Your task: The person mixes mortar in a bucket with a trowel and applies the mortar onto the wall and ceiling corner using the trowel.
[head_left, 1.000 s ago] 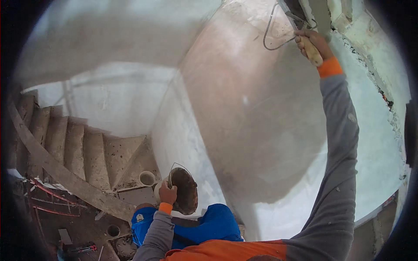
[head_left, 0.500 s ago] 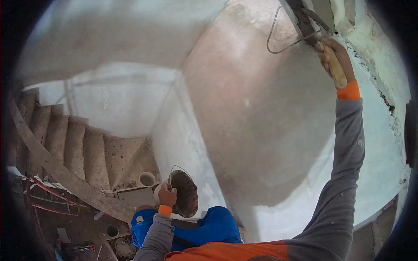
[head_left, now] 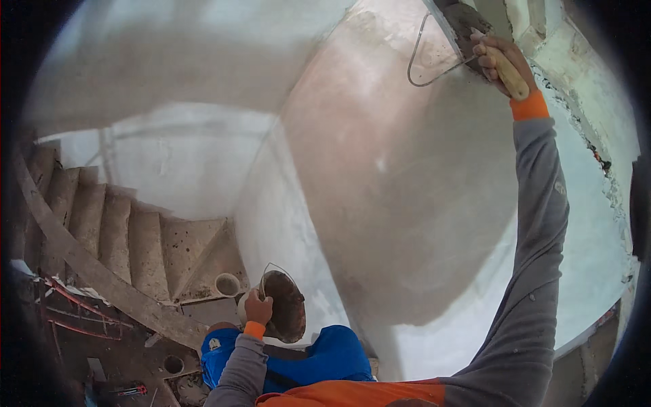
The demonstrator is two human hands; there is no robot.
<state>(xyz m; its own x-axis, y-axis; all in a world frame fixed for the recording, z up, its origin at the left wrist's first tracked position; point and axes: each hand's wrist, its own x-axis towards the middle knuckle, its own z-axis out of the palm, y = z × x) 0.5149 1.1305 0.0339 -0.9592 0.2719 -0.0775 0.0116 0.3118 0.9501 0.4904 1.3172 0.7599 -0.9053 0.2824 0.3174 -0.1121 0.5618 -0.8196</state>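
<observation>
My right hand [head_left: 505, 64] is raised far out at the upper right, fingers wrapped round the wooden handle [head_left: 510, 76] of a trowel. Its blade is hard to make out against the rough, dark grey edge [head_left: 464, 27] at the top of the wall. Close by, a bent metal rod [head_left: 415, 57] sticks out in a loop. Low down in front of my body, my left hand [head_left: 258, 308] grips a bucket [head_left: 285, 308] at its near-left rim. The bucket is tilted, its inside caked with dark mortar, and its thin wire handle stands up.
A curved plastered wall [head_left: 400, 203] fills the middle and right, part damp grey, part pale. Concrete steps [head_left: 115, 230] wind down at the left behind a curved ledge [head_left: 102, 288]. A small round pot [head_left: 227, 284] stands on the landing. Red bars [head_left: 81, 305] lie lower left.
My right hand has moved a little up and to the left along the top edge with the trowel. My left hand stays on the bucket.
</observation>
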